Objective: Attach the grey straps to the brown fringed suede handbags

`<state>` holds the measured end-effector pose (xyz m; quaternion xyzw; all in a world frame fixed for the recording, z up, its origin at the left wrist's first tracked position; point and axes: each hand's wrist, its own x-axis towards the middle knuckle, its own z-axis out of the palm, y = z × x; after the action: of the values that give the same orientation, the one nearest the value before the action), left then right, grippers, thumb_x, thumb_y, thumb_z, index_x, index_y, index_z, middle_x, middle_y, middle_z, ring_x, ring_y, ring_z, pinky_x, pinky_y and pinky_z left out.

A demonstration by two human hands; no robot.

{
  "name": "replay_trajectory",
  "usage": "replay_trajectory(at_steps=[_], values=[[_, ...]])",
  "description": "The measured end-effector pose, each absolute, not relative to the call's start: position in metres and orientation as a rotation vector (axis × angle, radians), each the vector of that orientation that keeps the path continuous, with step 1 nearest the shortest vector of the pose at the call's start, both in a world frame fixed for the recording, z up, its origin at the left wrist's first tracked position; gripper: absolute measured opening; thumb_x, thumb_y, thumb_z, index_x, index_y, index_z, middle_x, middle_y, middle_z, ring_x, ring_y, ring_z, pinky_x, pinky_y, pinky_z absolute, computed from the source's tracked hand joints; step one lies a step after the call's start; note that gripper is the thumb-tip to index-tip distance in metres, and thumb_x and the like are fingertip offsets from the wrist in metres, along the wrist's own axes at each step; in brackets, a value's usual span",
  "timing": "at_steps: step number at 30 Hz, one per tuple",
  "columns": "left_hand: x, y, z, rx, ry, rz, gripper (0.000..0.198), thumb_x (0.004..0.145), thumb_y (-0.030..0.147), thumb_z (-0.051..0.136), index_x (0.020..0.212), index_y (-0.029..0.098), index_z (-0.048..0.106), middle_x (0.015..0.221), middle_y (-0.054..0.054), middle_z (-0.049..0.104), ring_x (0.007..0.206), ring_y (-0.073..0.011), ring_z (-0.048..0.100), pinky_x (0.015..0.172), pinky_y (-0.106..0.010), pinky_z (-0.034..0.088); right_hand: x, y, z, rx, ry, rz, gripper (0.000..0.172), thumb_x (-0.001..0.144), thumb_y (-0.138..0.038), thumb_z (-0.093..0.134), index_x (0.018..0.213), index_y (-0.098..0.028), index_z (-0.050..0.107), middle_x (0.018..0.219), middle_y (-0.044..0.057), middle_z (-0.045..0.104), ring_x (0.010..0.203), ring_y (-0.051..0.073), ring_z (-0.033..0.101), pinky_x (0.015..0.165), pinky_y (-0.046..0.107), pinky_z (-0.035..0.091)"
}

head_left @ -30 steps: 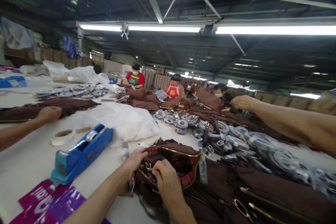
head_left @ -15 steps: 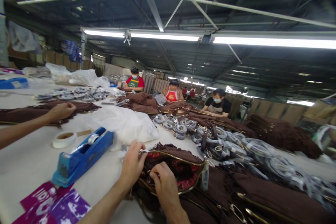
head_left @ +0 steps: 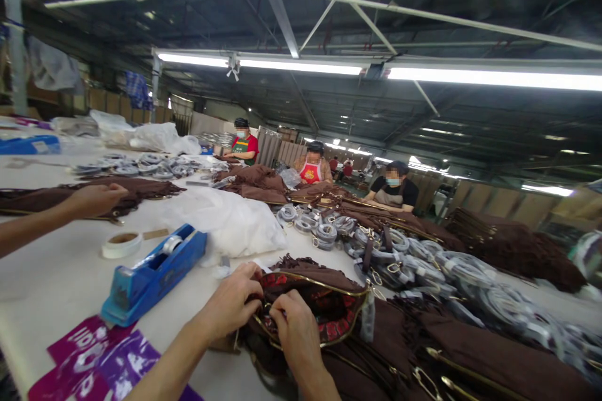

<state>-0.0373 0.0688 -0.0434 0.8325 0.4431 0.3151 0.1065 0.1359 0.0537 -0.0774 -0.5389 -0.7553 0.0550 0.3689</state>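
Note:
A brown handbag [head_left: 314,270] with a gold zip edge and red-patterned lining lies unzipped in front of me. My left hand [head_left: 236,298] grips the bag at the left end of its mouth, fingers curled over the edge. My right hand [head_left: 297,324] reaches over the near edge, its thumb and fingers pinched together inside the opening. What the right fingertips hold, if anything, is too small and dark to tell. A clear plastic strip [head_left: 368,318] hangs at the bag's right end. More brown bags [head_left: 498,338] with gold zips and clips lie to the right.
A blue tape dispenser [head_left: 153,276], a tape roll [head_left: 121,245] and purple plastic packets [head_left: 89,351] are on the left. White plastic [head_left: 230,219] lies ahead; wrapped straps [head_left: 433,263] are heaped right. A co-worker's hand [head_left: 101,198] is over brown bags at left. Several people sit beyond.
My left hand has lowered slightly at the bag's left end, its fingers more curled. My right hand has stayed almost in place. The co-worker's hand on the left has shifted slightly left.

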Motion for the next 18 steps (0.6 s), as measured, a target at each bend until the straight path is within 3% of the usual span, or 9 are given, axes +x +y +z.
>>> replay_trajectory(at_steps=[6, 14, 18], values=[[-0.033, 0.078, -0.059, 2.276, 1.327, 0.954, 0.022, 0.079, 0.011, 0.048, 0.077, 0.019, 0.068, 0.091, -0.004, 0.055, 0.088, -0.0187, 0.055, 0.082, -0.03, 0.043, 0.135, 0.056, -0.077, -1.448, -1.948, 0.113, 0.021, 0.079, -0.006, 0.056, 0.067, -0.022, 0.064, 0.078, 0.0, 0.059, 0.072, 0.015, 0.057, 0.063, 0.024, 0.034], [-0.03, 0.085, -0.069, 2.212, 1.345, 0.977, 0.021, 0.065, 0.001, 0.049, 0.075, 0.018, 0.059, 0.088, -0.003, 0.056, 0.087, -0.0185, 0.053, 0.078, -0.029, 0.042, 0.135, 0.055, -0.075, -1.47, -1.949, 0.144, 0.021, 0.079, -0.006, 0.057, 0.066, -0.021, 0.064, 0.079, 0.0, 0.06, 0.074, 0.014, 0.058, 0.065, 0.023, 0.035], [-0.026, 0.083, -0.068, 2.216, 1.381, 0.941, 0.018, 0.065, 0.003, 0.046, 0.07, 0.019, 0.053, 0.086, -0.003, 0.054, 0.084, -0.0187, 0.052, 0.075, -0.029, 0.042, 0.135, 0.055, -0.075, -1.443, -1.966, 0.117, 0.022, 0.078, -0.005, 0.055, 0.066, -0.021, 0.065, 0.079, 0.001, 0.06, 0.072, 0.015, 0.058, 0.063, 0.024, 0.035]])
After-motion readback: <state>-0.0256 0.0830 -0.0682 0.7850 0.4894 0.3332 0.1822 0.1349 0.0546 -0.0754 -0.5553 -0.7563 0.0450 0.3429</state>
